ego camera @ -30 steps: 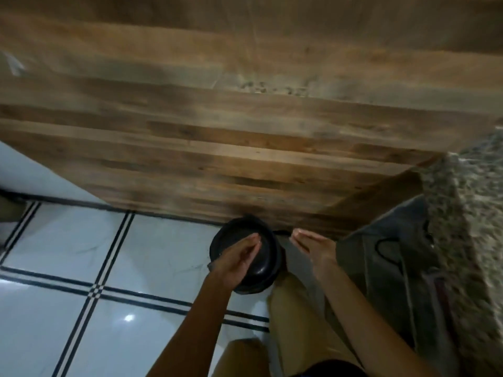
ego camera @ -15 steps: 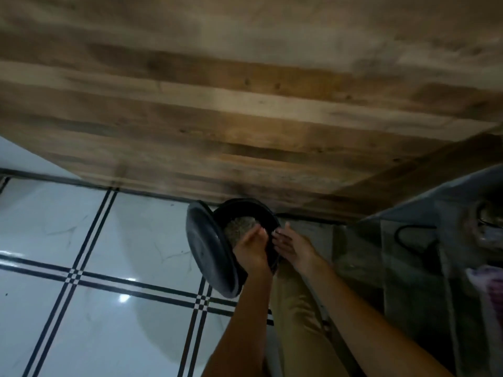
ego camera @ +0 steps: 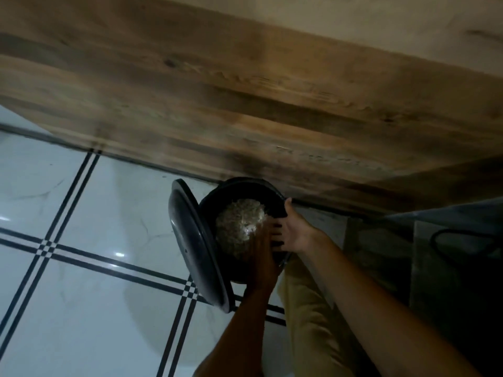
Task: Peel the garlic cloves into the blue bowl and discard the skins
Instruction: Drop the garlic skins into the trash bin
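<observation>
A black bin stands on the floor against the wooden panel, its lid swung open to the left. Inside lies a pale heap of garlic skins. My left hand reaches over the bin's mouth, back toward the camera, fingers stretched out and palm hidden. My right hand is at the bin's right rim with the thumb up on the edge, and its fingertips touch my left hand. I see nothing held in either hand. No blue bowl or garlic cloves are in view.
A white tiled floor with black double lines spreads to the left. A wooden panel fills the upper frame. My leg in tan trousers is below the bin. A dark grey unit stands at the right.
The bin's lid has swung open to the left, uncovering the skins. Both hands have moved from above the closed lid to the bin's open mouth and come together.
</observation>
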`<move>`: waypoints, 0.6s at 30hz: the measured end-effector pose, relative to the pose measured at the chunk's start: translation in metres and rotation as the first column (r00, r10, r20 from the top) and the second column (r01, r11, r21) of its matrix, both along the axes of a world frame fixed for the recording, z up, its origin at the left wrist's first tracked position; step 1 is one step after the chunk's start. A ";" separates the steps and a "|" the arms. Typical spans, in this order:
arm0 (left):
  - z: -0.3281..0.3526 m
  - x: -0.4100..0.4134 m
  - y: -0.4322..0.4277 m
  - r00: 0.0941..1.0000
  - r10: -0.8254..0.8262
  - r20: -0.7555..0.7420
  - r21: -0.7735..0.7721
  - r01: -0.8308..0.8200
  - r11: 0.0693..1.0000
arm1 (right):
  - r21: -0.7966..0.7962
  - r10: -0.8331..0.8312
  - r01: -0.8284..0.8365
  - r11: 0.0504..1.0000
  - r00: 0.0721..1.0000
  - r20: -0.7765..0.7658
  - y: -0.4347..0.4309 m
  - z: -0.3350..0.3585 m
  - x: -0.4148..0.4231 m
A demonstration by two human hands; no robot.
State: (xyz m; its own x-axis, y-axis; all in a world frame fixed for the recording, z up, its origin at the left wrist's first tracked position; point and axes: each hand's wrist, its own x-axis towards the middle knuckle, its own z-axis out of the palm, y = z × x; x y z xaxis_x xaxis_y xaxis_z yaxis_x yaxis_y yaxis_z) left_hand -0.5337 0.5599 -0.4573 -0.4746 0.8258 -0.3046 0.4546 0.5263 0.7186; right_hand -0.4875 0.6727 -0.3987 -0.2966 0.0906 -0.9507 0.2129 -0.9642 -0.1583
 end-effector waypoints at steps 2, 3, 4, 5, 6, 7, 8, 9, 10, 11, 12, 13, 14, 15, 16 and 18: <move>0.009 0.000 0.001 0.970 0.213 0.120 -0.124 -0.198 0.972 | 0.057 0.084 -0.086 0.995 0.996 0.036 -0.002 0.011 -0.001; 0.023 -0.003 0.001 0.962 0.187 0.197 -0.116 -0.167 0.979 | 0.112 0.083 -0.092 0.989 0.993 0.078 -0.006 0.019 -0.002; 0.032 -0.002 0.003 0.954 0.176 0.244 -0.156 -0.140 0.978 | 0.191 0.053 -0.080 0.978 0.988 0.142 -0.010 0.029 -0.003; 0.048 -0.004 -0.001 0.964 0.111 0.241 -0.159 -0.074 0.984 | 0.279 -0.001 -0.066 0.958 0.972 0.234 -0.016 0.041 -0.003; 0.071 -0.002 -0.005 0.965 0.070 0.253 -0.174 -0.026 0.984 | 0.372 -0.088 -0.028 0.928 0.953 0.291 -0.025 0.056 -0.001; 0.099 -0.001 -0.011 0.958 -0.016 0.286 -0.157 0.063 0.986 | 0.439 -0.166 0.025 0.898 0.944 0.286 -0.035 0.072 0.004; 0.118 -0.001 -0.018 0.955 -0.028 0.295 -0.150 0.075 0.986 | 0.474 -0.216 0.075 0.877 0.944 0.251 -0.046 0.094 0.010; 0.143 0.002 -0.023 0.963 -0.063 0.260 -0.111 0.095 0.989 | 0.486 -0.219 0.088 0.869 0.950 0.220 -0.059 0.120 0.017; 0.170 0.002 -0.029 0.957 -0.075 0.279 -0.085 0.102 0.991 | 0.495 -0.200 0.077 0.866 0.959 0.201 -0.072 0.147 0.027; 0.206 0.005 -0.033 0.952 -0.119 0.281 -0.030 0.132 0.991 | 0.517 -0.192 0.065 0.853 0.961 0.197 -0.086 0.177 0.039; 0.236 0.008 -0.035 0.953 -0.151 0.262 0.019 0.152 0.988 | 0.564 -0.208 0.064 0.823 0.958 0.195 -0.098 0.207 0.053; 0.266 0.013 -0.038 0.948 -0.202 0.247 0.062 0.193 0.979 | 0.635 -0.258 0.087 0.768 0.949 0.183 -0.111 0.237 0.068; 0.294 0.021 -0.041 0.940 -0.253 0.229 0.088 0.239 0.967 | 0.704 -0.323 0.123 0.699 0.933 0.159 -0.125 0.266 0.085; 0.321 0.032 -0.042 0.927 -0.325 0.188 0.125 0.305 0.944 | 0.767 -0.394 0.166 0.619 0.911 0.121 -0.139 0.293 0.104; 0.343 0.046 -0.044 0.905 -0.396 0.158 0.174 0.369 0.913 | 0.822 -0.467 0.204 0.532 0.880 0.085 -0.155 0.318 0.123; 0.379 0.086 -0.044 0.825 -0.554 0.116 0.277 0.508 0.815 | 0.895 -0.620 0.251 0.369 0.784 0.036 -0.186 0.355 0.164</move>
